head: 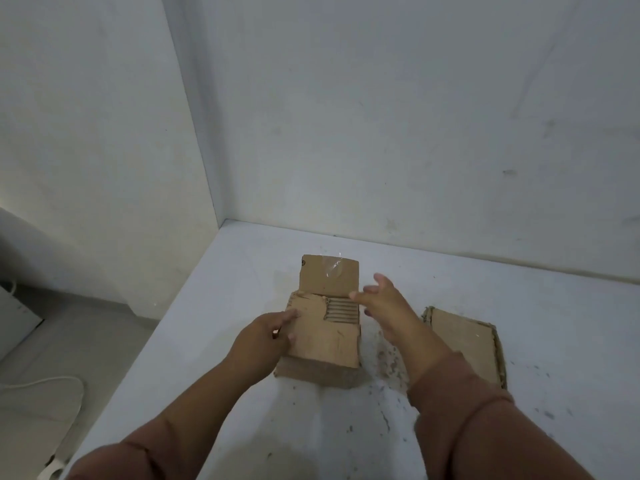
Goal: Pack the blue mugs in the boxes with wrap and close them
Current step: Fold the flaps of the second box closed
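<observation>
A small brown cardboard box (322, 341) stands on the white table (346, 427), its near flaps folded down over the top. The far flap (329, 274) still stands upright, with a patch of clear tape on it. My left hand (259, 344) lies flat on the box's left top edge and presses the flap down. My right hand (388, 303) hovers beside the box's right upper corner, fingers spread and holding nothing. No blue mug or wrap is visible; what is inside the box is hidden.
A second flat piece of cardboard (467, 344) lies on the table to the right of the box. Cardboard crumbs (391, 362) are scattered between them. White walls meet in a corner behind. The table's left edge drops to the floor, where a white cable (41, 382) lies.
</observation>
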Tool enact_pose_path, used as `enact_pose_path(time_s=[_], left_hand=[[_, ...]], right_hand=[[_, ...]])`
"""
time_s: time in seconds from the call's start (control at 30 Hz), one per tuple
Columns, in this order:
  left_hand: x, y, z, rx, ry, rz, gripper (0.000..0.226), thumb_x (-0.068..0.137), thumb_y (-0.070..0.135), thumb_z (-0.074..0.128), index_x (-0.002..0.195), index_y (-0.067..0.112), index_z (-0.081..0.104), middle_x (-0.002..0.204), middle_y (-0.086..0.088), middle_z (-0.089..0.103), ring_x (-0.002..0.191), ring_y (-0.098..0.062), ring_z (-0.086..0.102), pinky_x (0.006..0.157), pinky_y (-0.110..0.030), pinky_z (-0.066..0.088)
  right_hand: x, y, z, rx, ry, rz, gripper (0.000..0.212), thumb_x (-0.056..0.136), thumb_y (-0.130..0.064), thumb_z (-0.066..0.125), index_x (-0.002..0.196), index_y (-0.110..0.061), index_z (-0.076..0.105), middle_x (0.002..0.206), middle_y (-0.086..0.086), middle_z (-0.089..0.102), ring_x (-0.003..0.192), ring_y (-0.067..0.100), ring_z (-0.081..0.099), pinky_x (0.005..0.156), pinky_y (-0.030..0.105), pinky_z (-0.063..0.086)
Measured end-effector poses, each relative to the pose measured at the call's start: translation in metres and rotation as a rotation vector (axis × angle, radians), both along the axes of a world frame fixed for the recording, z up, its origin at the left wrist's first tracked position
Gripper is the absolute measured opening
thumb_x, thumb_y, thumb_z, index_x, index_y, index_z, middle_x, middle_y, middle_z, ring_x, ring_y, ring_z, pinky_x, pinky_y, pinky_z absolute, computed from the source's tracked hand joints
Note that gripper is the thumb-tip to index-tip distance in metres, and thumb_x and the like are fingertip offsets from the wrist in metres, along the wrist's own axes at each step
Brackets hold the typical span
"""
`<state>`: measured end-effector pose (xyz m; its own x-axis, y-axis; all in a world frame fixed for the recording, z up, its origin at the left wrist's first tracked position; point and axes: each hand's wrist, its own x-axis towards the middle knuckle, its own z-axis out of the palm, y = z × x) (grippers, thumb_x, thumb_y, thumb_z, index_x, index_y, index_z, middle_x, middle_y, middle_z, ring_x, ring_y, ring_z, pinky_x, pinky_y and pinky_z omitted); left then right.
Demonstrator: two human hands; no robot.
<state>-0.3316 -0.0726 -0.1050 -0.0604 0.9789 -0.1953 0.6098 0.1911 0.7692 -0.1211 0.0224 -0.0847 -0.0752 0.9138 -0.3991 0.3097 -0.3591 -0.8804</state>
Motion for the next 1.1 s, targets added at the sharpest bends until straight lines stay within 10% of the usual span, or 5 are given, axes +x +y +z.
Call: enact_pose_path(time_s=[0.37, 0.57, 0.7, 0.87, 1.1], left_hand=[[-0.008, 0.001, -0.003, -0.053, -0.233, 0.089, 0.044, 0.086, 0.019, 0.063, 0.125, 0.037, 0.054, 0.131, 0.006, 0.054, 0.105, -0.018, 0.059, 0.087, -0.027, 0.043], [-0.003, 0.004, -0.004, 0.024, 0.073, -0.079, 0.055, 0.092, 0.015, 0.05, 0.133, 0.05, 0.037, 0.146, 0.005, 0.031, 0.121, -0.02, 0.046, 0.088, -0.024, 0.039], [0.002, 0.005, -0.005, 0.027, 0.161, -0.163, 0.05, 0.093, 0.004, 0.037, 0.124, 0.037, 0.057, 0.149, 0.003, 0.028, 0.127, -0.018, 0.04, 0.096, -0.025, 0.041], [0.013, 0.009, -0.002, 0.07, -0.04, 0.008, 0.024, 0.088, 0.025, 0.052, 0.086, 0.046, 0.065, 0.115, 0.008, 0.056, 0.103, -0.009, 0.051, 0.08, -0.02, 0.039], [0.029, 0.019, -0.008, -0.016, -0.119, 0.144, 0.022, 0.071, 0.037, 0.074, 0.078, 0.035, 0.054, 0.098, 0.017, 0.036, 0.081, 0.003, 0.051, 0.065, -0.016, 0.038]], right_hand=[[-0.007, -0.035, 0.007, 0.704, -0.472, 0.407, 0.02, 0.082, -0.008, 0.065, 0.1, -0.014, 0.073, 0.101, 0.005, 0.069, 0.096, 0.017, 0.057, 0.08, 0.007, 0.032], [-0.008, -0.065, -0.01, 0.928, -0.671, 0.458, 0.017, 0.072, -0.005, 0.068, 0.088, -0.006, 0.076, 0.091, 0.013, 0.072, 0.084, 0.033, 0.068, 0.076, 0.026, 0.055], [-0.015, -0.07, -0.022, 0.721, -0.71, 0.487, 0.033, 0.091, -0.02, 0.05, 0.119, -0.012, 0.064, 0.129, 0.007, 0.054, 0.121, 0.022, 0.043, 0.1, 0.02, 0.031], [-0.042, -0.076, -0.028, 0.646, -0.59, 0.089, 0.022, 0.086, -0.032, 0.06, 0.085, -0.011, 0.067, 0.108, 0.002, 0.053, 0.1, 0.016, 0.037, 0.091, 0.029, 0.041], [-0.045, -0.068, -0.034, 0.305, -0.424, 0.018, 0.031, 0.078, -0.034, 0.067, 0.092, -0.021, 0.042, 0.152, 0.01, 0.012, 0.115, 0.026, 0.043, 0.074, 0.018, 0.039]])
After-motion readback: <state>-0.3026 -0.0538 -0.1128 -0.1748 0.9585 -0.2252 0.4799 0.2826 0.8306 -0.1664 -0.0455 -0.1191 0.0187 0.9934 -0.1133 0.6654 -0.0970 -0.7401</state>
